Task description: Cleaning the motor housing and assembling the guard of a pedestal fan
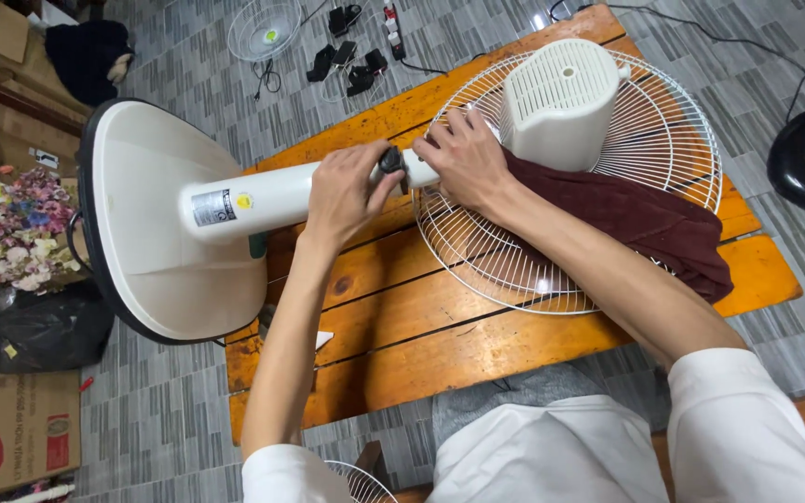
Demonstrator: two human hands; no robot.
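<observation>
Both hands gripped a white pedestal fan [328,191] lying across the wooden table [477,345]: the left hand [347,191] curled around its pole, the right hand [463,163] closed on the neck beside the black knob [391,160]. Far left, a cardboard box [11,433] stood near a black bag [39,331].

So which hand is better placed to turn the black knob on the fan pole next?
Probably the left hand: its fingers already pinch the black knob on the pole. The right hand grips the pole beside the motor housing, so it seems better for steadying.
</observation>
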